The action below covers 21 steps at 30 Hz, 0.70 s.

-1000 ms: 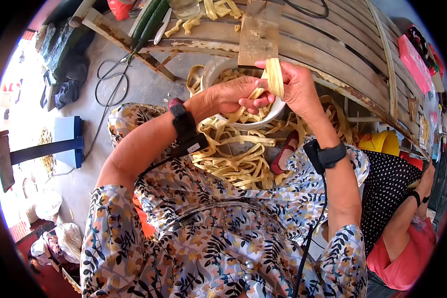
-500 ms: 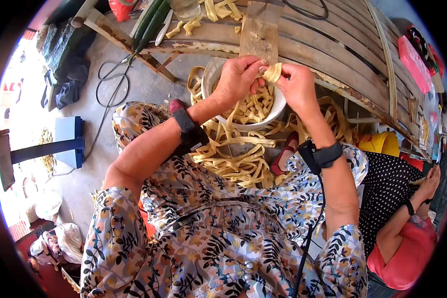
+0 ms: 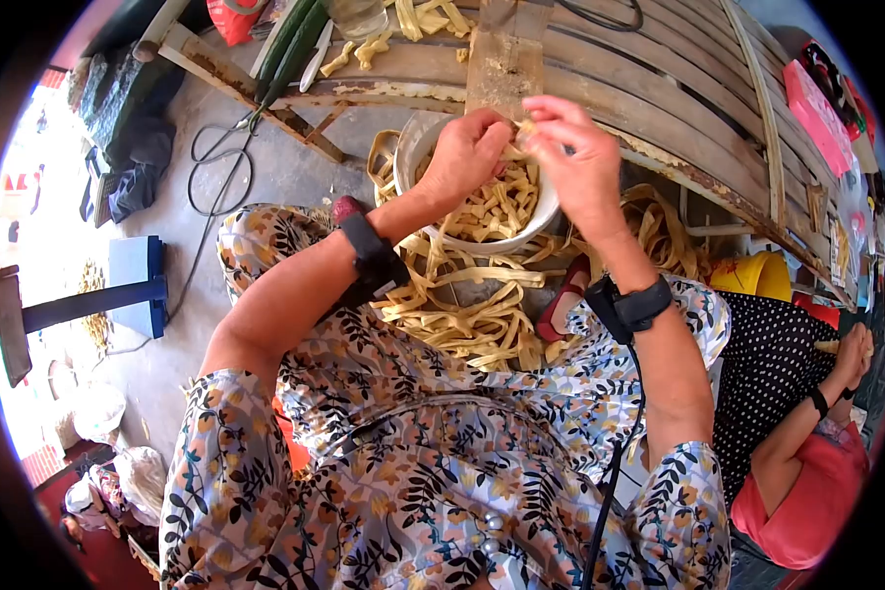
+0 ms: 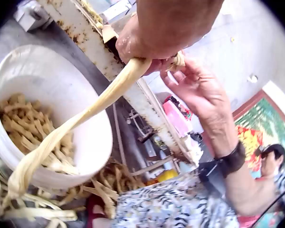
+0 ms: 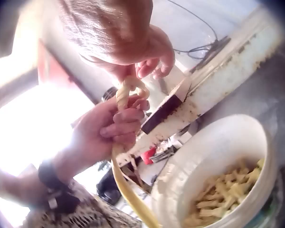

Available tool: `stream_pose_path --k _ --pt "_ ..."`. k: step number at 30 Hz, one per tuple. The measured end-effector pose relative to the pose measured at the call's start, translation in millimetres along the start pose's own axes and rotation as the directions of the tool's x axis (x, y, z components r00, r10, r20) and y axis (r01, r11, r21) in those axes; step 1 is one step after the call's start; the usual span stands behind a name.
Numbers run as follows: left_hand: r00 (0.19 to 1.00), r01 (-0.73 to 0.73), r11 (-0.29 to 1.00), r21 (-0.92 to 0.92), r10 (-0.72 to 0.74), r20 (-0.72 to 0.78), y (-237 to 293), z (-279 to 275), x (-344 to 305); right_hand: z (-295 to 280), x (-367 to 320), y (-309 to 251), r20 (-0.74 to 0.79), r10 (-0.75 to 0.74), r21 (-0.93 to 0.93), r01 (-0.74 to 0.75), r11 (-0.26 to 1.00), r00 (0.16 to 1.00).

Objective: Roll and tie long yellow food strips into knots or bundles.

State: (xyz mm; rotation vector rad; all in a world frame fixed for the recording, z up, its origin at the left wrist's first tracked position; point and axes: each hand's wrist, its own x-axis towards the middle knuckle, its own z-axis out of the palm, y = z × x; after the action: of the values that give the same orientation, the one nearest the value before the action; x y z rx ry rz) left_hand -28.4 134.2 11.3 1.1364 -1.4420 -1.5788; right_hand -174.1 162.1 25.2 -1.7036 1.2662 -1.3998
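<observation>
A long pale-yellow tofu-skin strip (image 4: 80,114) runs up from the floor past the bucket into my left hand (image 3: 465,155). The left hand grips it, fingers curled round it in the right wrist view. Above that fist the strip's end bends into a twisted loop (image 5: 132,89). My right hand (image 3: 582,167) pinches this end at the loop, its other fingers held apart and slightly blurred in the head view. Just below both hands is a white bucket (image 3: 553,218) holding many short knotted pieces (image 3: 506,205).
More long strips (image 3: 472,320) are heaped on the floor between my feet. Beyond the bucket stands a slatted bench (image 3: 649,93) with a wooden board (image 3: 503,74), cucumbers (image 3: 290,54) and several knotted pieces. A yellow bucket (image 3: 757,277) and another person (image 3: 806,472) are at the right.
The wide loop of strip on my right hand has tightened into a small one near the fingertips. My left hand has turned and drawn up; the right hand's fingers have spread.
</observation>
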Motion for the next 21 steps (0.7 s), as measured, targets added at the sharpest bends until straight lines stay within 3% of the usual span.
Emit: stream_pose_path --k 2,5,7,10,13,17,21 --pt "0.971 0.224 0.915 -0.337 -0.18 0.155 11.4 1.4 -4.4 -13.5 7.5 -0.9 -0.108 0.21 0.262 -0.176 0.949 0.972" --pt "0.942 0.296 0.866 -0.403 -0.193 0.276 22.0 -0.8 -7.8 -41.7 17.2 4.9 -0.171 0.414 0.537 -0.267 0.8 0.894" --pt "0.927 0.264 0.916 -0.301 -0.156 0.34 21.5 -4.6 -5.5 -43.6 18.3 3.7 -0.164 0.505 0.512 -0.365 0.778 0.847" --pt "0.881 0.343 0.881 -0.324 -0.183 0.436 12.0 -16.1 -2.3 -47.9 18.5 4.4 0.106 0.499 0.488 -0.482 0.728 0.86" --pt "0.836 0.409 0.831 -0.378 -0.174 0.521 7.3 -23.1 0.6 -36.6 14.8 -3.5 0.253 0.61 0.241 -0.659 0.712 0.751" --pt "0.821 0.409 0.834 -0.37 -0.16 0.548 3.9 -24.9 2.2 -15.2 6.5 0.9 0.371 0.447 0.361 -0.57 0.738 0.814" --pt "0.806 0.434 0.833 -0.345 -0.188 0.561 7.4 -30.9 4.7 -17.6 5.9 8.1 0.309 0.454 0.574 -0.544 0.612 0.836"
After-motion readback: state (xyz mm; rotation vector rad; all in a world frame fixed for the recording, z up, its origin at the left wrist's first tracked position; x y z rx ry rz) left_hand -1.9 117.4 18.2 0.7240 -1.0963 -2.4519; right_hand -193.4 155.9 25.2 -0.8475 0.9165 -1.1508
